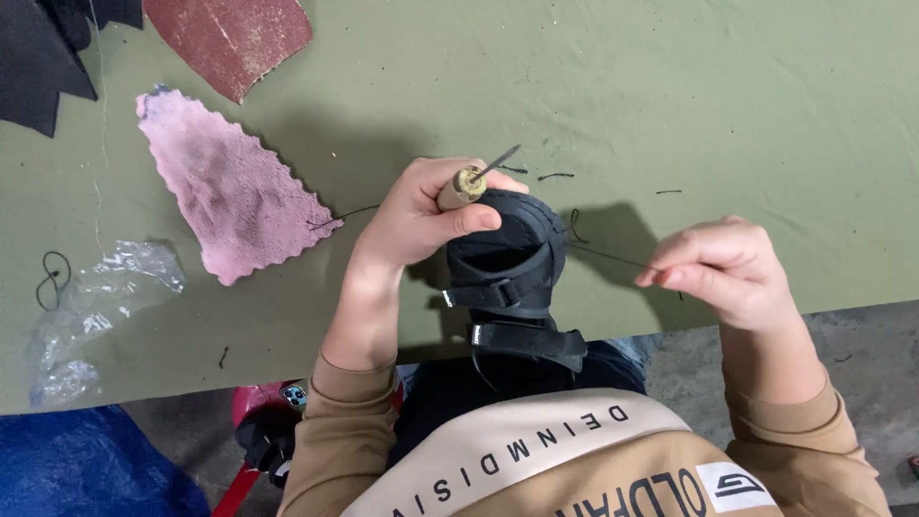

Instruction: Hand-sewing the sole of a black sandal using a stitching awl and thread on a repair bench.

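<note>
Black strapped shoe (504,251) at desk (728,105) edge, left hand (421,215) grasping wooden-handled awl (474,178), right hand (718,268) fingers pinching dark thread (608,256) taut

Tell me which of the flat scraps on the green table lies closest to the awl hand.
The pink scalloped cloth: its lower corner nearly reaches the left hand holding the awl. The reddish sandpaper sheet and the black scrap lie further off.

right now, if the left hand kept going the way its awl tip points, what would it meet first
The left hand aims the awl up and rightward; only bare green table cloth and a few thread scraps lie that way, though depth is unclear.
</note>
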